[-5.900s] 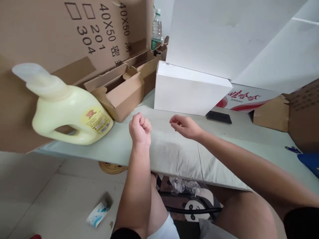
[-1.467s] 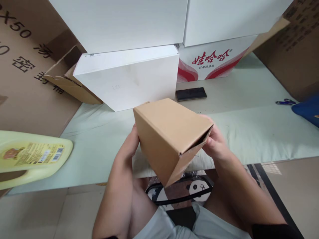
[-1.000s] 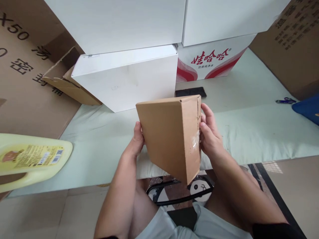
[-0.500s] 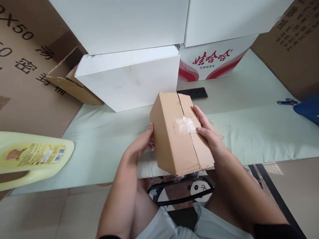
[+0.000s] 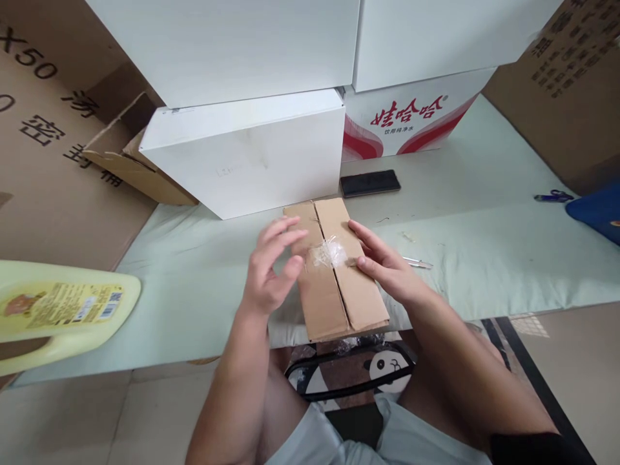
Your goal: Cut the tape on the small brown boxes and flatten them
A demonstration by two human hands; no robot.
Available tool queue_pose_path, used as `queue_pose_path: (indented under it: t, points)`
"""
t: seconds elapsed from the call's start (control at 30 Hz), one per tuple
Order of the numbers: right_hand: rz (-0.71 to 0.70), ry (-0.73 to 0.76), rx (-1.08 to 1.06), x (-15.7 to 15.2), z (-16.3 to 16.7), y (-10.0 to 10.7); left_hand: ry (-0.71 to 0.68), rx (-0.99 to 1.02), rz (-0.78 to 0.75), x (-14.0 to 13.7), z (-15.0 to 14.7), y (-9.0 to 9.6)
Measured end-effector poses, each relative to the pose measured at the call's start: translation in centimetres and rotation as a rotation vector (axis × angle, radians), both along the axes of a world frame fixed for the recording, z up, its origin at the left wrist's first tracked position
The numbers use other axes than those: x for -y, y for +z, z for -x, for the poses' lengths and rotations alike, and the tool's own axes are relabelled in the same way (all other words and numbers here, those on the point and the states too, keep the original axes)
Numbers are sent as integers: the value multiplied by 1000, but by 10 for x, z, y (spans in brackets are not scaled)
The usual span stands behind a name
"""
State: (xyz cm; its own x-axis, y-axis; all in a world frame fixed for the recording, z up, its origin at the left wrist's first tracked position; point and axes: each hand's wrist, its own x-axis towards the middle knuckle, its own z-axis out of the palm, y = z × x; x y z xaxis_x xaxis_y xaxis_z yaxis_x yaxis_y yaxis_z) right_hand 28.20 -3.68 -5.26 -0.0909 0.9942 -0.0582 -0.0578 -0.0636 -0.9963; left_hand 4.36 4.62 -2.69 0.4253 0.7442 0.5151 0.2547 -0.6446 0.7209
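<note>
From where I stand, the box point(image 5: 322, 294) sits at the table's point(image 5: 494, 258) near edge, its seam point(image 5: 341, 297) facing up. The right hand point(image 5: 387, 265), half curled, rests thumb and fingertips along its right side; whether it truly grips, I can't tell. The left hand point(image 5: 271, 265), loosely spread and holding nothing, is at the opposite side, contact unclear. I'd steady it with light pressure from both sides, since the top could sag there. It's dull brown cardboard, oblong, under crinkled, shiny tape point(image 5: 330, 252). Beyond are a flat, dark phone point(image 5: 371, 183) and a smooth white carton point(image 5: 252, 161).
</note>
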Motion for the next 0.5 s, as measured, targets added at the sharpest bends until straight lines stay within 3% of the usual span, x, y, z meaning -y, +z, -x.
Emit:
queue_pose_path:
  t: [0.07, 0.13, 0.23, 0.3, 0.37, 0.5]
  points:
    - [-45, -51, 82, -2, -2, -1, -43, -135, 6, 1, -2, -2]
    - [-35, -173, 295, -4, -9, -1, -37, -203, 29, 0, -2, -5]
    - [138, -318, 878, -6, -24, 1, -32, -227, 49, -2, 2, -7]
    - [275, -274, 1179, -5, -33, 2, -32, -231, 47, -3, 2, -7]
    - [343, -190, 1285, -4, -39, 0, -36, -235, 39, -3, 1, -7]
    - [341, -132, 1312, -2, -41, -9, -42, -218, 35, -2, -2, -7]
